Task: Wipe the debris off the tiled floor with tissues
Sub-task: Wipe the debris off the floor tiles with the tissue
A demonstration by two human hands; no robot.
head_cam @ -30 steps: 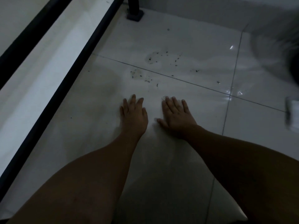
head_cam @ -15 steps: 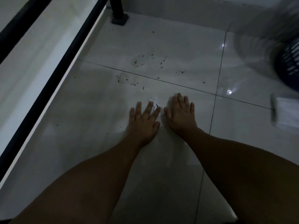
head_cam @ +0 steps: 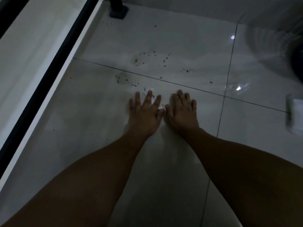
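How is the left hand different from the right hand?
The left hand has white tissue showing between its spread fingers; no tissue shows under the right hand. The left hand's fingers fan apart, the right hand's lie closer together. Both press flat on the floor tile, just short of the dark crumbs.

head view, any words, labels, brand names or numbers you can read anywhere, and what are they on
None: no readable text in this view.
The white object at the right edge is motion-blurred; any print on it cannot be made out.
The tissue under the left hand is plain white where it shows.
The tiled floor, the black frame and the right hand carry no lettering.
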